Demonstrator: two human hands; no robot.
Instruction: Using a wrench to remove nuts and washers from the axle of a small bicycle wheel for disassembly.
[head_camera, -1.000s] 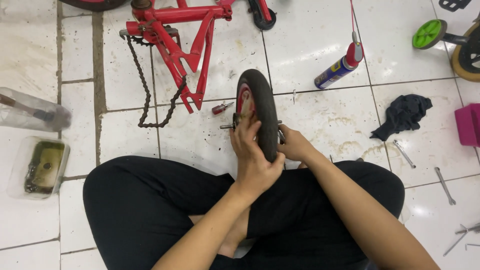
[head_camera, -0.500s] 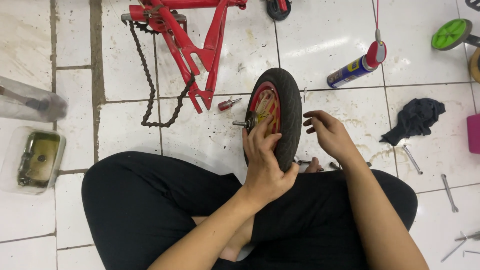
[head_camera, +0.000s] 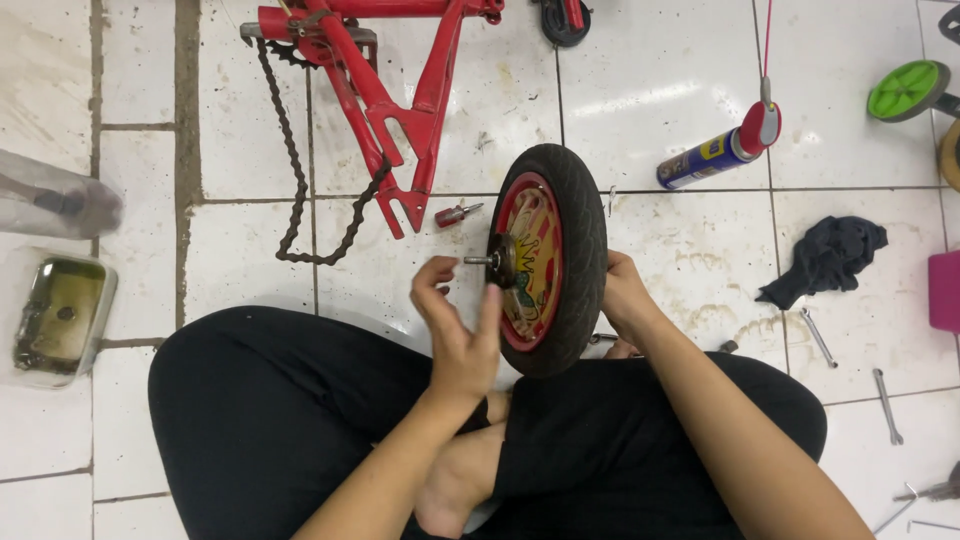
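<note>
Both hands flank the upright wheel (head_camera: 545, 260): left hand (head_camera: 458, 325) loosely open at its axle, right hand (head_camera: 622, 292) gripping the tyre.

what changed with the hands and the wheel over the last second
The left hand let go of the tyre top and now has its fingers at the axle stub of the small wheel. The right hand shifted to steady the tyre's far side. The wheel stays upright on the lap; the red frame and chain lie unchanged.

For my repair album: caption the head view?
Left hand at small wheel's axle, right hand bracing the tyre, red frame nearby.
</note>
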